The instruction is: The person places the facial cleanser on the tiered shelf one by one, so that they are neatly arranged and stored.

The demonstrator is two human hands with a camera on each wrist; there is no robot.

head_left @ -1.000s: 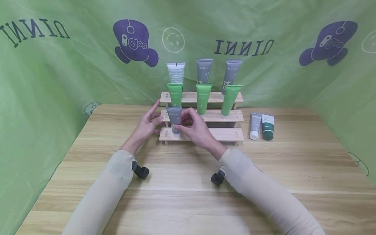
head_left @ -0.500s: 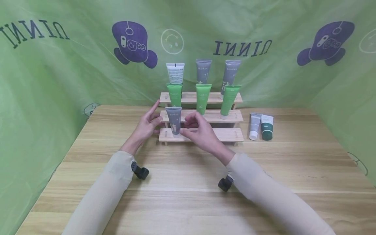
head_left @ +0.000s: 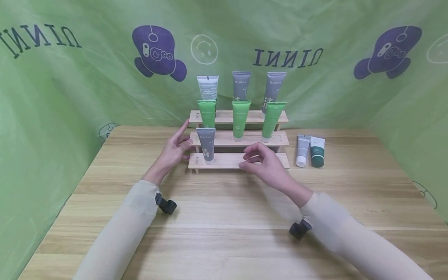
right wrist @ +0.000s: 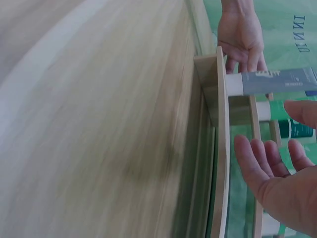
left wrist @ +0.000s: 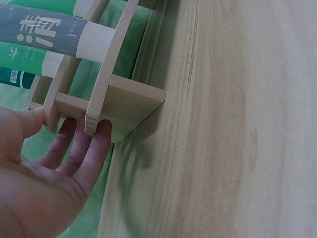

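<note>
A three-tier wooden display rack (head_left: 225, 161) stands against the green cloth. My left hand (head_left: 171, 149) is at its left end, with fairly straight fingers and thumb touching the shelf ends, as the left wrist view (left wrist: 59, 173) shows. On the lowest shelf, at the left, a grey squeeze tube (head_left: 206, 144) stands upright on its cap. My right hand (head_left: 267, 165) hovers before the right half of that shelf, loosely bent and holding nothing. Green tubes (head_left: 240, 120) fill the middle shelf. Two grey tubes (head_left: 240, 85) and a white-and-green tube (head_left: 208, 88) stand on top.
To the right of the rack, a grey tube with a white cap (head_left: 302, 151) and a white-and-dark-green tube (head_left: 317, 152) lie side by side on the wooden table (head_left: 224, 233). Printed green cloth (head_left: 224, 23) hangs behind and along both sides.
My right hand has let go of the grey tube on the lowest shelf and moved right, away from it. The tube stays standing; my left hand keeps its place.
</note>
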